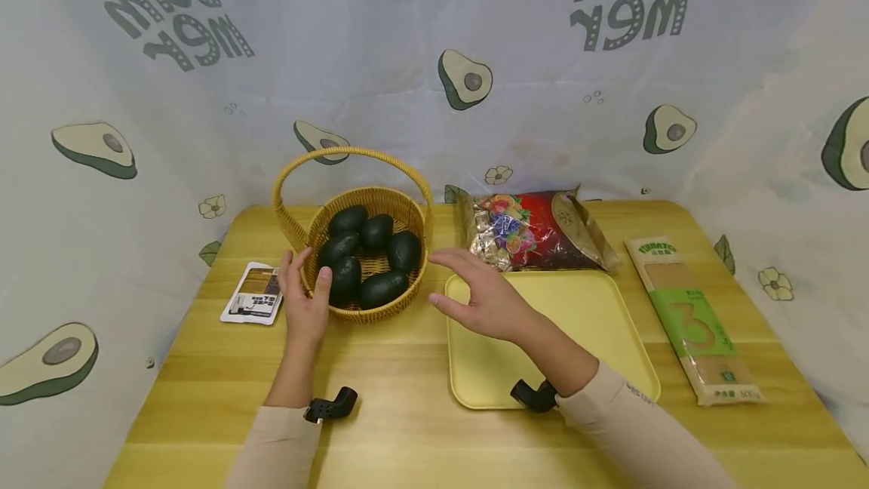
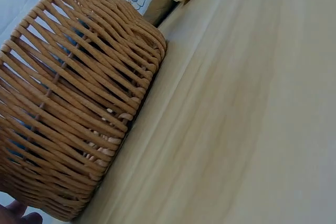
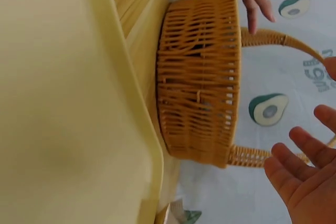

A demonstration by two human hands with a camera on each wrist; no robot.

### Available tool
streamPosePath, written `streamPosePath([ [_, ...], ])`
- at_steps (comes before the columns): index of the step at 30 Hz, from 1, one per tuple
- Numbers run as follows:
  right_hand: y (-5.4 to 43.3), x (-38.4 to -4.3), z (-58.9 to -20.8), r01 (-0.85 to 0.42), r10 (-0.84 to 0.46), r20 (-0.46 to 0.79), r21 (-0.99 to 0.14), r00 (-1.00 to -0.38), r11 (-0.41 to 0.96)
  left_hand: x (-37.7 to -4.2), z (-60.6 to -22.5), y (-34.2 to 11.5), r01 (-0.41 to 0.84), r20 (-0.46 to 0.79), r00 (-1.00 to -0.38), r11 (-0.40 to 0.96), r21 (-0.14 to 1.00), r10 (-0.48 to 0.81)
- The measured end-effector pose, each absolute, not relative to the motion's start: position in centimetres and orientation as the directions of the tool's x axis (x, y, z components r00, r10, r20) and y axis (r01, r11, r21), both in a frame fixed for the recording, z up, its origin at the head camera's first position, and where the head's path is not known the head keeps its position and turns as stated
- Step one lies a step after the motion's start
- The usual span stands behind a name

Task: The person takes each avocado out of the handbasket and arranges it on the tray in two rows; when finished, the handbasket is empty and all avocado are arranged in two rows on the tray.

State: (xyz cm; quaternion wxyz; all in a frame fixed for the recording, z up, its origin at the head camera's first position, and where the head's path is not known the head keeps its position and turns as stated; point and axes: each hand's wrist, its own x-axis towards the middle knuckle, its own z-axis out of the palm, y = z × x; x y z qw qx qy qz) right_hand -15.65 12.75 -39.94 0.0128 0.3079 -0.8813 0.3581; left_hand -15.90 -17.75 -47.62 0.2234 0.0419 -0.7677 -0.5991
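One wooden table (image 1: 400,429): pale, streaked grain, flat under everything.
Yellow tray (image 1: 584,315): smooth, shallow, round-cornered, partly beneath the right arm.
Wicker basket (image 1: 370,315): round, upright, coarsely woven, ahead of and between the hands; its arched handle (image 1: 353,151) spans left to right.
Right hand (image 1: 485,300): thumb and fingers well apart, holding nothing, just beside the basket's right.
Left hand (image 1: 305,304): spread at the basket's left side, seemingly nearer; contact unclear.
Dark fruits (image 1: 383,290): six ovals inside.
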Motion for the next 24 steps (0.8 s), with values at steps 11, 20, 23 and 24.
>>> streamPosePath([
  [11, 8.9, -17.0, -39.9, -0.576, -0.58, 0.244, -0.649, -0.777, 0.497, -16.5, -48.8, -17.3, 0.229, 0.276, -0.863, 0.158, 0.961, -0.424],
  [20, 5.6, -20.0, -40.6, -0.574, -0.663, 0.118, -0.624, -0.739, 0.529, -16.6, -49.6, -17.4, 0.197, 0.226, -0.874, 0.111, 0.974, -0.43],
  [23, 4.4, -20.8, -40.6, -0.564, -0.695, 0.038, -0.617, -0.718, 0.55, -16.7, -49.7, -17.4, 0.212, 0.228, -0.876, 0.085, 0.974, -0.425],
  [24, 4.1, -21.1, -40.6, -0.562, -0.703, 0.011, -0.611, -0.711, 0.558, -16.8, -49.8, -17.4, 0.215, 0.229, -0.877, 0.082, 0.973, -0.423],
])
